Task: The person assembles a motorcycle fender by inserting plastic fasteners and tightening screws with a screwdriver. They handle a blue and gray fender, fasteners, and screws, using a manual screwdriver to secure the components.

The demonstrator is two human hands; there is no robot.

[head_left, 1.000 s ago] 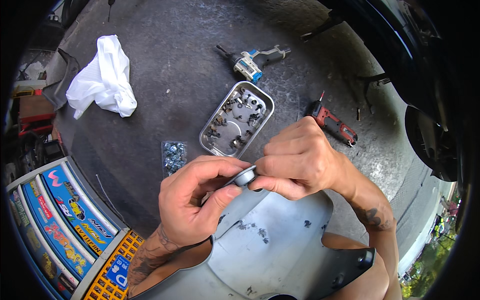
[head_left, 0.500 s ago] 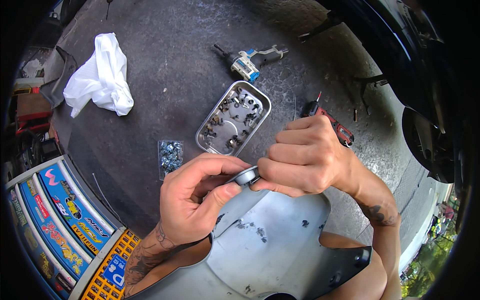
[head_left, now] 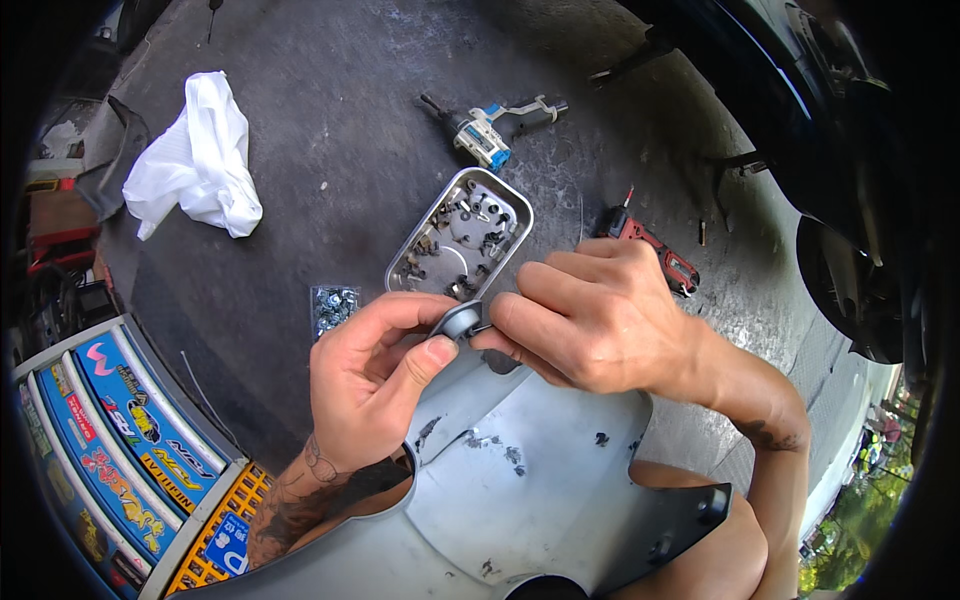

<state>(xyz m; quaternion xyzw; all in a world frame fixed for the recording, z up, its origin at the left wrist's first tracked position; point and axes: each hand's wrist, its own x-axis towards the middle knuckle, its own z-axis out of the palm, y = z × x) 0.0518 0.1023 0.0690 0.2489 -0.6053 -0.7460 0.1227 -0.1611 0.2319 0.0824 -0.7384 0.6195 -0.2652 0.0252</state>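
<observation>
A grey molded panel (head_left: 540, 450) with dark scuff marks lies across my lap. My left hand (head_left: 375, 370) is closed, with thumb and fingers pinching a rounded grey tab (head_left: 462, 320) at the panel's far end. Whether this tab is one piece with the panel is partly hidden by my fingers. Curled into a pinch right beside it, my right hand (head_left: 590, 320) holds a small thin metal piece (head_left: 482, 329) against the tab's side. Most of that piece is covered by the fingertips, so its exact kind cannot be made out.
Beyond my hands a metal tray (head_left: 527, 228) holds loose screws and fasteners. A clear bag of metal clips (head_left: 332, 306) lies left of it. A blue-white power tool (head_left: 485, 137), a red driver (head_left: 655, 250) and a white bag (head_left: 205, 165) rest on the floor. A stickered drawer cabinet (head_left: 130, 430) stands left.
Both hands and the tab have shifted left and slightly farther away. The right fingertips are now a little apart from the tab, showing the thin metal piece. The whole view has moved slightly.
</observation>
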